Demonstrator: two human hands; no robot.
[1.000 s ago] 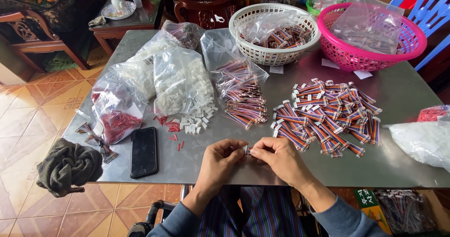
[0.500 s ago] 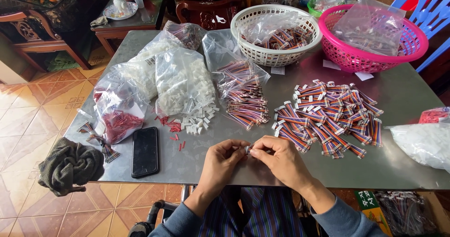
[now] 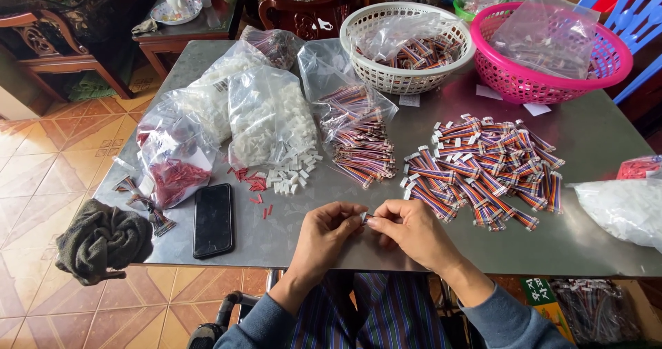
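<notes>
Both hands meet at the near edge of the grey metal desk (image 3: 607,149). Left hand (image 3: 329,233) and right hand (image 3: 412,230) have fingers curled in, thumb + forefinger tips pinched from each side on a small white connector piece (image 3: 363,217), held just above the desktop btwn the two hands. Too small to tell more about it.

Just right of the hands: a spread pile of multicolour ribbon-cable leads (image 3: 483,166) w/ white ends, lying flat. Ahead of the hands, a clear bag (image 3: 348,107) spills more of the same cables. Left of that, a bag of white plastic housings (image 3: 269,118), some loose on the desk beside a few red bits (image 3: 256,183). Further left, a bag w/ red parts (image 3: 176,166). A black phone (image 3: 212,219) lies face up near the left hand; a dark cloth (image 3: 103,238) hangs over the left corner.

At the far side, a white basket (image 3: 358,28) and a pink basket (image 3: 607,73), side by side, both w/ clear bags inside.
</notes>
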